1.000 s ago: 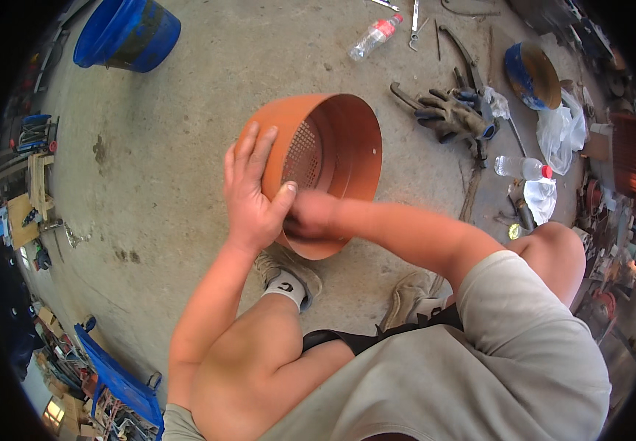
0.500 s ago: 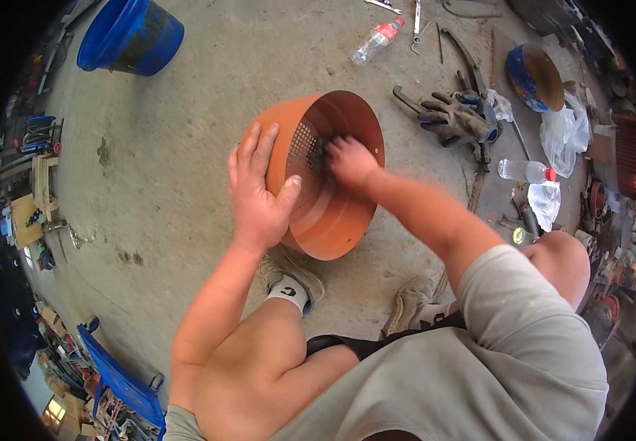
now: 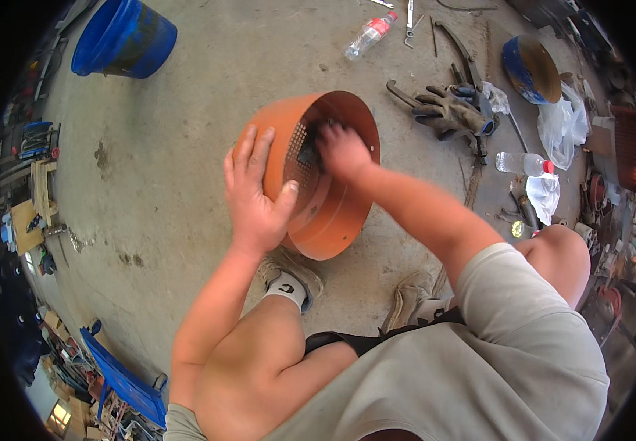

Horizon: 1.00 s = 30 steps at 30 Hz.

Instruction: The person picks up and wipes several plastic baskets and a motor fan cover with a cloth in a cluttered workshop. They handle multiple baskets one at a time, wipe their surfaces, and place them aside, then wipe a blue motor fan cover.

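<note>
An orange metal drum with a perforated panel inside is tipped on its side on the concrete floor, its open mouth facing right and toward me. My left hand grips its near-left rim, fingers spread over the outside and thumb hooked over the edge. Inside the drum, my right hand presses against the perforated panel. A dark, cloth-like wad shows beneath its curled fingers, which are partly hidden and slightly blurred.
A blue bucket stands at the far left. To the right lie dirty work gloves, a blue ring-shaped drum, plastic bottles and a clear bag. My shoes are close below the orange drum.
My right hand has shifted a little up and left inside the drum, exposing more of the dark wad. The left hand keeps its grip; the view has shifted slightly.
</note>
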### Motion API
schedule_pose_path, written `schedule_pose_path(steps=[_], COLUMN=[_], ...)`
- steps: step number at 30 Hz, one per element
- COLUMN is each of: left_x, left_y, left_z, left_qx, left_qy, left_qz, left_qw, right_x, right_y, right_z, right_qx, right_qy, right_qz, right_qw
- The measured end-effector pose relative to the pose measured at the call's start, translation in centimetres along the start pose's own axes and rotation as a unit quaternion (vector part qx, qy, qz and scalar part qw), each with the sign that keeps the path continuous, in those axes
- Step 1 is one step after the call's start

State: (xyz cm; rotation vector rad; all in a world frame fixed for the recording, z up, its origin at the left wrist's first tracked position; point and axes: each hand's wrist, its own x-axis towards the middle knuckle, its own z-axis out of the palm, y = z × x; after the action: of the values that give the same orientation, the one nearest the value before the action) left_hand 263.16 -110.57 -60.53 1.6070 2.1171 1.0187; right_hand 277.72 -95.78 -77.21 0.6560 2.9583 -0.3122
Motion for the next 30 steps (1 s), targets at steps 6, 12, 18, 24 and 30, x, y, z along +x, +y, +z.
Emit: schedule_pose_path(steps=[6,12,18,24,30], left_x=[0.3,-0.2,-2.8,-3.5,-4.6], left_y=[0.6,-0.7,-3.0,-3.9,-5.3], left_z=[-0.4,-0.5,-0.6,-0.5,-0.4], left_qx=[0.024,-0.028,-0.16,-0.195,-0.37], left_qy=[-0.012,0.007,0.019,0.027,0.049], left_qz=[0.037,-0.022,-0.066,-0.079,-0.15], left_qw=[0.999,0.999,0.985,0.977,0.916], right_x=[-5.7,-2.4,-5.0,-0.2,-2.0], right_y=[-8.1,-2.8,-8.8,-15.0,-10.6], right_z=[-0.8,-0.7,1.3,-1.8,-2.5], right_qx=[0.568,0.207,0.26,0.577,0.284], right_qy=[-0.303,-0.024,-0.166,0.021,-0.283], right_qz=[0.108,0.145,0.04,-0.004,-0.124], right_qw=[0.757,0.967,0.95,0.817,0.908])
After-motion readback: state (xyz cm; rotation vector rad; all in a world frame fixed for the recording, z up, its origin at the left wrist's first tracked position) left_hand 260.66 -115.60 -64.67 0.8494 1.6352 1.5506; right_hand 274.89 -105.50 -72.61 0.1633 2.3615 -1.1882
